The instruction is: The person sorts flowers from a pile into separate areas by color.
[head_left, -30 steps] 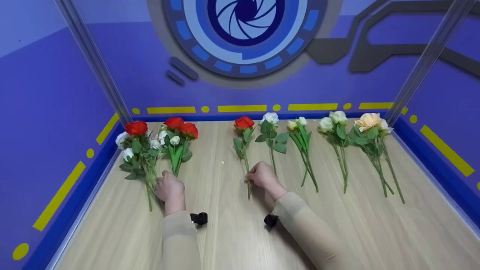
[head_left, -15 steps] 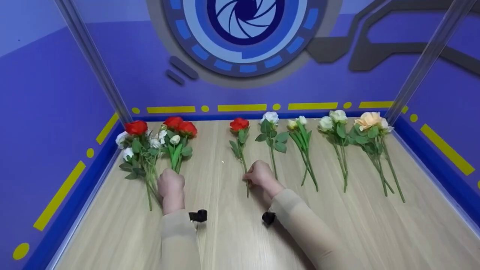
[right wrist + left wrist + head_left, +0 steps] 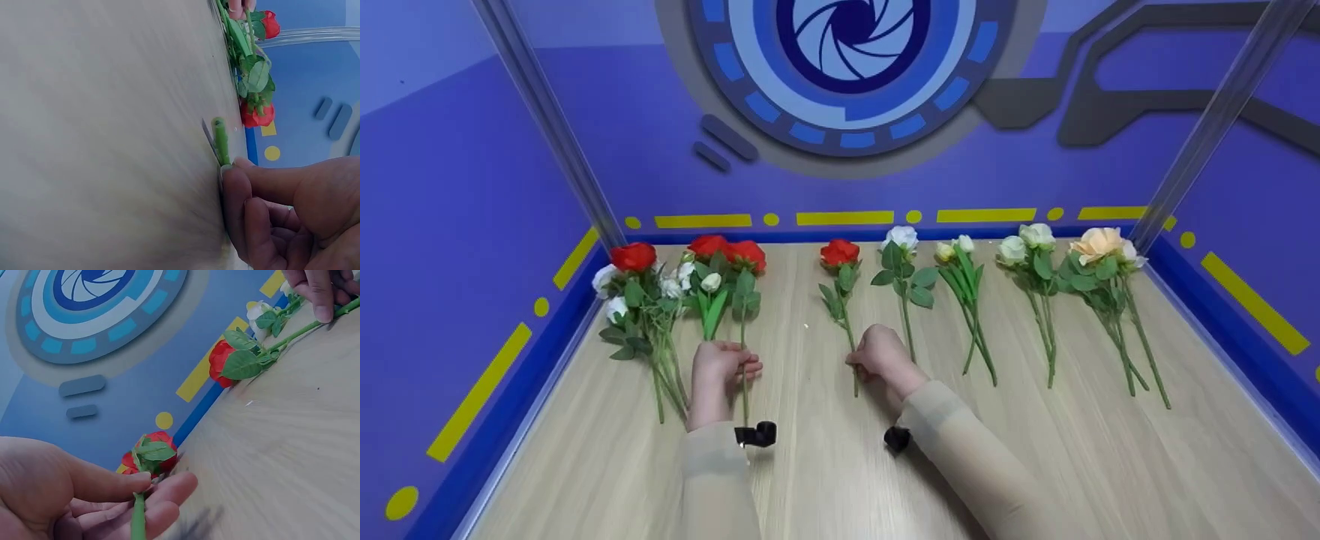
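Observation:
My left hand point(image 3: 718, 369) pinches the stem of a red rose point(image 3: 747, 256) between thumb and fingers. In the left wrist view, the thumb presses that rose's green stem point(image 3: 138, 517) against the fingers. Beside it lie another red rose point(image 3: 707, 245) and a white tulip point(image 3: 710, 283). My right hand point(image 3: 883, 355) pinches the lower stem of a second red rose point(image 3: 840, 253), its blossom toward the back wall. The right wrist view shows that stem's cut end point(image 3: 219, 126) sticking out past the thumb and fingertip, close above the table.
At far left lies a cluster with a red rose point(image 3: 633, 256) and white flowers point(image 3: 616, 308). Right of my right hand lie a white rose point(image 3: 901, 239), tulips point(image 3: 964, 243), pale green roses point(image 3: 1037, 235) and a peach flower point(image 3: 1097, 245). Blue-purple walls point(image 3: 645, 165) enclose the wooden table point(image 3: 810, 450).
My left hand has turned and moved right, drawing a red rose's stem away from the left bunch. The right hand's red rose has shifted slightly left.

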